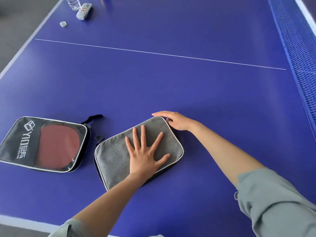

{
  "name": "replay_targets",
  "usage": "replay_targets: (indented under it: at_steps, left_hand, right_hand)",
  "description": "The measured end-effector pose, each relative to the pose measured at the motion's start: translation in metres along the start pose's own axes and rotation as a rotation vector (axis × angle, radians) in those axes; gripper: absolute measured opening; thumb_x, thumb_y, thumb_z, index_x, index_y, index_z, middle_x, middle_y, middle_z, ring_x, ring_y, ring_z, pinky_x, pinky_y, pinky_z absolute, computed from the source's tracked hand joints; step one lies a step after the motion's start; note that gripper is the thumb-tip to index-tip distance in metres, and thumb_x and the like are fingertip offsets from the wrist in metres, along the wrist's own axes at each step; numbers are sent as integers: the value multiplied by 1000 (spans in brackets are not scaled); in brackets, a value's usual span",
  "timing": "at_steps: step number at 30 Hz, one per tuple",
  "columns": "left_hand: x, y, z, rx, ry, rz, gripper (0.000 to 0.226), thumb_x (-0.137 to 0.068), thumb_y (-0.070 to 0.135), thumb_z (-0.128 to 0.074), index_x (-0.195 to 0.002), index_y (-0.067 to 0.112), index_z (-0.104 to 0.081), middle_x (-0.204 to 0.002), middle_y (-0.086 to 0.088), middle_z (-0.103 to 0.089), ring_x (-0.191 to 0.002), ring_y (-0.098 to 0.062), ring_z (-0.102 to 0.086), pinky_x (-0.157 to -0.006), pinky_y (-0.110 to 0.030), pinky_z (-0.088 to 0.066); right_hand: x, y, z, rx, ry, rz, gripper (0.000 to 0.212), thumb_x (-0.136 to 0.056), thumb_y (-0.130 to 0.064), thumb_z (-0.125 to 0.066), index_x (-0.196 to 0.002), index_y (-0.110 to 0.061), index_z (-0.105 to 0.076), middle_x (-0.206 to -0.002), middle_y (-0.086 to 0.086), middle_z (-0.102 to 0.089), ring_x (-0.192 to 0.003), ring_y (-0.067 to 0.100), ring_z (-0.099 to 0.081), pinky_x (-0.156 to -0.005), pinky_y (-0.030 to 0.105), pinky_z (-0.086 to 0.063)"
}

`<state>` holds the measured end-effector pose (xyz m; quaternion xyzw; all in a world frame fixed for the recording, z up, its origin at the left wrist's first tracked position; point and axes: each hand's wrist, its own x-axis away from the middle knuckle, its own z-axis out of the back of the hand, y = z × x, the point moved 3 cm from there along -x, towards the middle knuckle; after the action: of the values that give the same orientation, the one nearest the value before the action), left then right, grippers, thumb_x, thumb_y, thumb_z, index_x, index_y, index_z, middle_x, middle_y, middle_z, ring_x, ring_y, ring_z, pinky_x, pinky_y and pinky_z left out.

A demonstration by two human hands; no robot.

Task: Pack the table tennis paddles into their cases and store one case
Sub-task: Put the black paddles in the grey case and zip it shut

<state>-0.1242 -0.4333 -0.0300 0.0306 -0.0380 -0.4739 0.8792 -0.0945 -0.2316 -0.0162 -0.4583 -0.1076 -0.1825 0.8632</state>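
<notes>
Grey case (112, 158) flat on blue table (171, 91), near centre. Left hand (145, 154) pressed palm-down on top, fingers straight and spread. Right hand (176, 121) at far right corner of case, fingers curled against piped edge; grip on zipper not discernible. Black case (22, 142) well left, red paddle (58, 146) visible through clear window. Bottle (72, 3), far left.

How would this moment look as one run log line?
left hand: flat on grey case | right hand: at its far corner | black case: holds red paddle
</notes>
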Motion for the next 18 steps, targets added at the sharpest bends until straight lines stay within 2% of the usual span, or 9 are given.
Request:
replay_targets:
  at_steps: [2, 4, 6, 8, 10, 13, 16, 18]
  left_hand:
    - [0, 1, 1, 7, 2, 5, 75, -77, 82, -21, -144, 52, -7, -159, -14, -1, -145, -40, 8, -113, -63, -2]
    - [0, 1, 3, 13, 2, 6, 74, -77, 82, -21, -144, 53, -6, -159, -14, 0, -145, -40, 8, -113, -63, -2]
    - [1, 1, 3, 15, 3, 6, 74, -77, 82, -20, -143, 53, -6, -159, -14, 0, -145, -40, 8, -113, -64, -2]
    - [1, 1, 3, 16, 9, 8, 74, -77, 82, -21, -143, 53, -7, -159, -13, -1, -145, -40, 7, -113, -64, -3]
    - [0, 2, 2, 20, 13, 8, 74, -77, 82, -22, -143, 53, -8, -159, -13, -2, -145, -40, 7, -113, -64, -3]
    - [-1, 1, 1, 22, 10, 11, 74, -77, 83, -21, -143, 53, -6, -159, -13, -1, -145, -39, 8, -113, -63, -2]
    - [-1, 1, 1, 24, 9, 9, 74, -77, 83, -20, -143, 54, -5, -159, -13, -1, -145, -40, 7, -113, -63, -2]
    - [0, 1, 1, 25, 15, 7, 74, -77, 83, -21, -143, 54, -6, -159, -13, -2, -145, -40, 6, -113, -64, -3]
  right_hand:
    - [-10, -5, 5, 91, -47, 54, 53, -93, 7, -38, -133, -25, -52, -140, -7, -47, -83, -7, -53, -88, 22, -45]
    - [-17, -7, 9, 160, -90, 70, 48, -92, 6, -40, -128, -21, -56, -133, -1, -56, -101, 9, -57, -94, 32, -47]
    - [-22, -5, 12, 197, -91, 60, 43, -91, 5, -44, -125, -18, -58, -126, 2, -61, -97, 12, -57, -94, 37, -49]
    - [-24, -2, 12, 196, -77, 46, 41, -92, 3, -46, -124, -19, -59, -121, 2, -60, -85, 6, -54, -90, 37, -51]
    - [-24, 0, 7, 177, -87, 56, 42, -95, -2, -46, -128, -25, -55, -117, 1, -57, -81, 2, -51, -85, 31, -50]
    - [-25, -3, 2, 161, -130, 69, 41, -98, -9, -40, -128, -34, -53, -109, 3, -52, -96, 12, -52, -87, 26, -43]
    - [-29, -2, 7, 211, -121, 62, 33, -97, -10, -43, -122, -26, -58, -104, 2, -51, -85, 4, -50, -80, 27, -41]
    - [-31, -3, 11, 252, -101, 55, 27, -96, -9, -48, -118, -19, -60, -111, 3, -53, -87, 6, -51, -81, 28, -46]
